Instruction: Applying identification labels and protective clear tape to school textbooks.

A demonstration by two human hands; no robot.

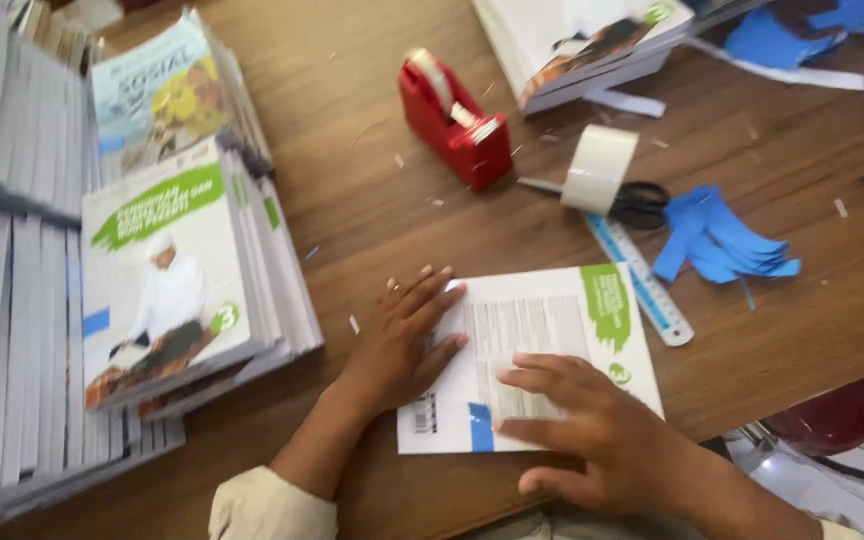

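Ideally both flat, open palms, the left hand (395,345) and right hand (592,430), gripping nothing, press the white booklet (542,345) evenly onto the desk (352,150) so its blue strip (480,428) lies smooth

Wooden table (352,120) with book stacks (182,270), red tape dispenser (457,120), ruler (642,285), seemingly blue paper scraps (717,235).

Red tape dispenser (455,120), blue paper scraps (717,238)

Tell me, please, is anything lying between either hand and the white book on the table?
Nothing visible does. The left hand and the right hand both lie flat on the white book, in direct contact. The ruler and blue paper scraps lie beyond it.
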